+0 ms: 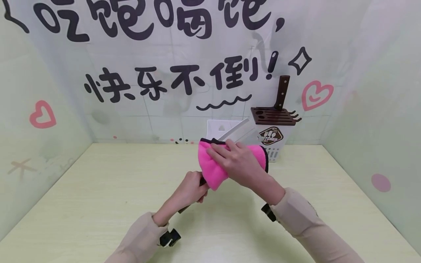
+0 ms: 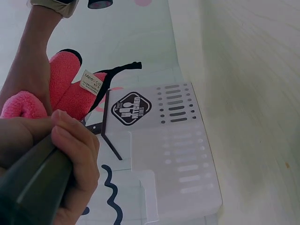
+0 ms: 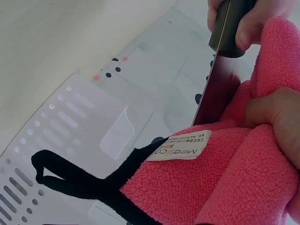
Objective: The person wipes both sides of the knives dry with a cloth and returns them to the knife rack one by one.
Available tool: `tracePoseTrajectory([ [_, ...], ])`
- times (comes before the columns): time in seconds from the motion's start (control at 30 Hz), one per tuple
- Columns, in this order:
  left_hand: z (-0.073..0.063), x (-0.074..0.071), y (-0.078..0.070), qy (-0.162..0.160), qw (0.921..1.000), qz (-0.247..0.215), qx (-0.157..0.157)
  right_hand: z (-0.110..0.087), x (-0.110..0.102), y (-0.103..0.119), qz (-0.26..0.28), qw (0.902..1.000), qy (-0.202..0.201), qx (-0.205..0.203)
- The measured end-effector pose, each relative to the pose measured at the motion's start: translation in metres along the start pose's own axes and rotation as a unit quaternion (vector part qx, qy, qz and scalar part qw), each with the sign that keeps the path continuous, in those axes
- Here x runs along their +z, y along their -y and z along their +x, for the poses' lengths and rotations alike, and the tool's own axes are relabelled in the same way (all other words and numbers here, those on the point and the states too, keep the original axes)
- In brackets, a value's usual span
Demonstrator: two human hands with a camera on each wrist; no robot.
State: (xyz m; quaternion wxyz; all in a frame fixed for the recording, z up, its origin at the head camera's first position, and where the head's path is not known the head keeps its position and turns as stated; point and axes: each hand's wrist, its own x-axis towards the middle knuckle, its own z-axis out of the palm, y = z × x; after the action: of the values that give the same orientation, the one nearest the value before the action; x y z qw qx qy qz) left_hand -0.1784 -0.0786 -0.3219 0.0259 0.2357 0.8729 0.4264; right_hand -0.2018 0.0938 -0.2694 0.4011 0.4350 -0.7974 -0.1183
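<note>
Currently, both hands up over the tabletop, near its far edge. Left hand: grip closed round the dark handle of a knife, fingers wrapped about it, butt end jutting out below the fist. Knife in the air, tilted, blade slanting up and away to the person's right.

Right hand: grip on a pink cloth, fingers laid across the upper face, thumb on the other side in the right wrist view. Cloth bunched over the middle of the blade; bare metal shows beyond it in the head view and next to the handle in the right wrist view. Black edging, a hanging black loop, a pale label at the border, print partly legible ("Meesica").

Beyond, just behind cloth and blade: white holder, slotted wall, dark "KITCHEN" badge, brown top with slits and small hooks at one side. Second knife upright in it, only its riveted handle showing. White panel left of the holder, partly covered by the blade.

Back wall: large dark lettering, wavy line beneath. Both sleeves beige.
</note>
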Motion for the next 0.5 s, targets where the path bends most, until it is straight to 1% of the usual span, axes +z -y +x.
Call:
tracePoseTrajectory([
  [0.1, 0.0002, -0.0005, 0.0001, -0.003, 1.0, -0.003, -0.007, 0.0012, -0.0014, 0.0023, -0.002, 0.9999, 0.008, -0.009],
  [0.23, 0.0004, -0.0011, 0.0007, -0.007, 0.9999, -0.011, -0.002, 0.0024, -0.0029, 0.0052, -0.002, 0.9997, 0.016, -0.018],
  [0.4, -0.0005, -0.0024, 0.0014, -0.003, 0.9991, -0.041, 0.007, 0.0035, -0.0042, 0.0077, 0.005, 0.9994, 0.018, -0.03],
  [0.5, -0.0017, -0.0034, 0.0014, -0.001, 0.9978, -0.065, 0.01, 0.0043, -0.0049, 0.0085, 0.019, 0.9989, 0.019, -0.039],
])
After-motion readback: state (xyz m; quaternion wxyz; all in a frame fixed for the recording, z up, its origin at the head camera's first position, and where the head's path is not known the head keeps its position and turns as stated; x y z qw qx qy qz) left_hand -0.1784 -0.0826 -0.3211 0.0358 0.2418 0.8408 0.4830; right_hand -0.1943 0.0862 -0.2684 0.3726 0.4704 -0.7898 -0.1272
